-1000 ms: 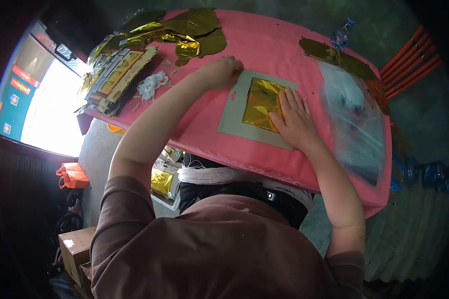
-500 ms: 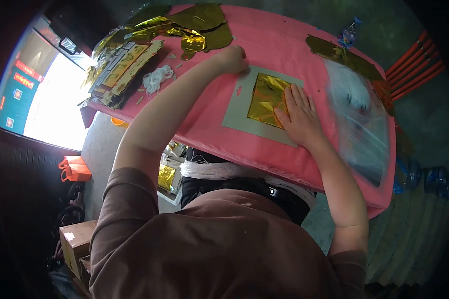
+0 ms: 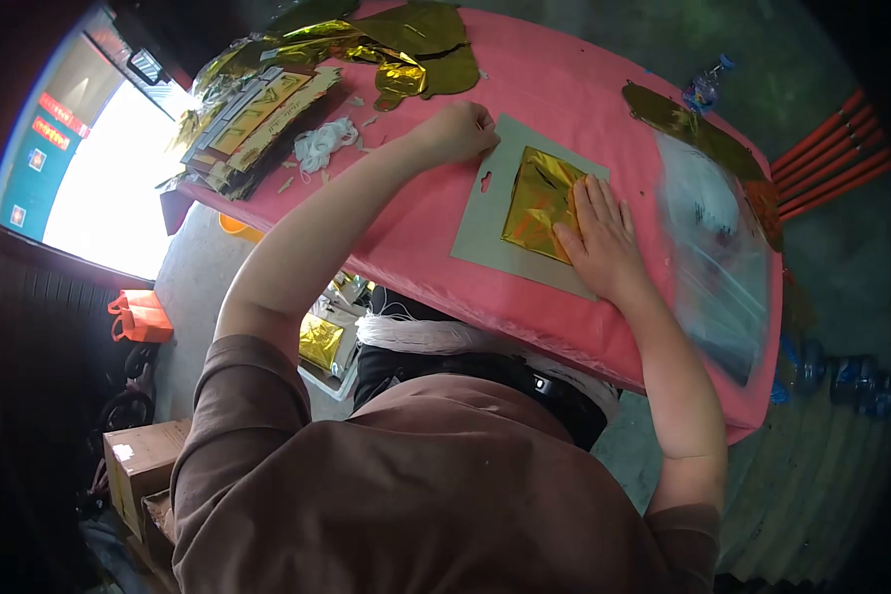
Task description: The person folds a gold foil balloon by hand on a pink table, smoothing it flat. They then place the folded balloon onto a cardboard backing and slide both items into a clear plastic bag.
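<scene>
A folded sheet of gold foil (image 3: pixel 537 210) lies on a grey card (image 3: pixel 475 243) with a punched hang hole near its left edge. My right hand (image 3: pixel 604 238) rests flat, fingers stretched out, over the right side of the foil and the card. Beside the card's far left corner is my left hand (image 3: pixel 460 134), its fingers curled closed. Whatever may be in those fingers is hidden. White string (image 3: pixel 325 145) lies in a loose bundle left of my left forearm.
A stack of printed cards (image 3: pixel 257 124) and gold foil pieces (image 3: pixel 406 45) lie at the table's far left. Clear plastic bags (image 3: pixel 718 287) cover the right end. A bottle (image 3: pixel 705 87) stands at the far right edge. Below the pink table (image 3: pixel 406 247) sits a box with gold foil packs (image 3: pixel 322 342).
My left hand has come slightly nearer to me along the card's left corner. The right hand stays flat on the foil. The whole view has shifted a little.
</scene>
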Demonstrator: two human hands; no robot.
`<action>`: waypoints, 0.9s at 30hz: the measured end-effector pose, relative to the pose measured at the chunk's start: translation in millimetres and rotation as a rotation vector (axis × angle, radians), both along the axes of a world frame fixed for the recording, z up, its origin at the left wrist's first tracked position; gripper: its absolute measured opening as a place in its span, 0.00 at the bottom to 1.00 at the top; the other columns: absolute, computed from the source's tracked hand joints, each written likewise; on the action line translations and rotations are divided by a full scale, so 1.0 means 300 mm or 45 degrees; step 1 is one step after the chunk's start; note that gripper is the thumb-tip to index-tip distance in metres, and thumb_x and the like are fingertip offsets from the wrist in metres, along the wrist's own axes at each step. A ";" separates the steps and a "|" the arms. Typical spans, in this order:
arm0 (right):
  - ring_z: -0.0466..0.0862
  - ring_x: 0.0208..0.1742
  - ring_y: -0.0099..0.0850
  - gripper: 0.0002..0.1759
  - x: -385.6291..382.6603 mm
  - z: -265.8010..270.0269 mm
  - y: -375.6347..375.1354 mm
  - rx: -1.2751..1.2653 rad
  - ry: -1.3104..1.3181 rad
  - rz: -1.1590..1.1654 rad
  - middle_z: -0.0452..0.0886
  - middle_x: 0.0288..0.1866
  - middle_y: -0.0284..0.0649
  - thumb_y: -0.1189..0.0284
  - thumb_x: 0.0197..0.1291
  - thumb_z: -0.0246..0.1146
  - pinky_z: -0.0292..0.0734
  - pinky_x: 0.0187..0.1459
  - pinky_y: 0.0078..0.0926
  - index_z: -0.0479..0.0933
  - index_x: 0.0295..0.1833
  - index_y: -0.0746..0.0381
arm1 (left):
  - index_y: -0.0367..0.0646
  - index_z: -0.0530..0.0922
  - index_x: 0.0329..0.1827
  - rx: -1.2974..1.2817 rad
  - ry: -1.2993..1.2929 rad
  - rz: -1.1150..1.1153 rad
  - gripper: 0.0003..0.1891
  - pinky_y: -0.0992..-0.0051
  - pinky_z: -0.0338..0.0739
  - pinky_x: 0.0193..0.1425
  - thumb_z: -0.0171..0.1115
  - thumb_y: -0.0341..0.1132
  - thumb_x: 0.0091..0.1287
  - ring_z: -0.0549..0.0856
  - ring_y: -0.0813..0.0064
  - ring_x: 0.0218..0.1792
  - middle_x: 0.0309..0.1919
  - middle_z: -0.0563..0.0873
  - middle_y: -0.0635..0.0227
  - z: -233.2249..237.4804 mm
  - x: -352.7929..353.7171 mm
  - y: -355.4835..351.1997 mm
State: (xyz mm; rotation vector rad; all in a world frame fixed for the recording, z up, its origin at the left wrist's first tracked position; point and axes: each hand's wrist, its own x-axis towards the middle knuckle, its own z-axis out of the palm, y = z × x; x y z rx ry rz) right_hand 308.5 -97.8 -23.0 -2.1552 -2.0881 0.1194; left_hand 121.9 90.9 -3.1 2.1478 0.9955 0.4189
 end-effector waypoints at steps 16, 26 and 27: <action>0.45 0.76 0.43 0.37 -0.035 0.000 0.018 0.022 0.004 0.058 0.47 0.75 0.51 0.53 0.66 0.42 0.37 0.71 0.46 0.49 0.71 0.67 | 0.41 0.76 0.34 0.836 0.209 0.279 0.13 0.62 0.76 0.43 0.59 0.43 0.59 0.80 0.57 0.40 0.35 0.79 0.59 -0.055 -0.165 -0.170; 0.46 0.76 0.42 0.37 -0.033 0.000 0.016 0.039 0.022 0.062 0.48 0.74 0.51 0.53 0.66 0.43 0.38 0.71 0.45 0.50 0.71 0.67 | 0.42 0.75 0.34 0.659 0.066 0.193 0.13 0.62 0.74 0.44 0.61 0.43 0.58 0.80 0.59 0.40 0.33 0.79 0.61 -0.071 -0.171 -0.136; 0.46 0.76 0.42 0.36 -0.033 0.000 0.016 0.041 0.019 0.060 0.48 0.74 0.51 0.53 0.66 0.43 0.38 0.71 0.45 0.50 0.71 0.67 | 0.42 0.75 0.34 0.658 0.065 0.194 0.13 0.62 0.74 0.44 0.61 0.43 0.58 0.80 0.59 0.40 0.33 0.79 0.61 -0.070 -0.171 -0.136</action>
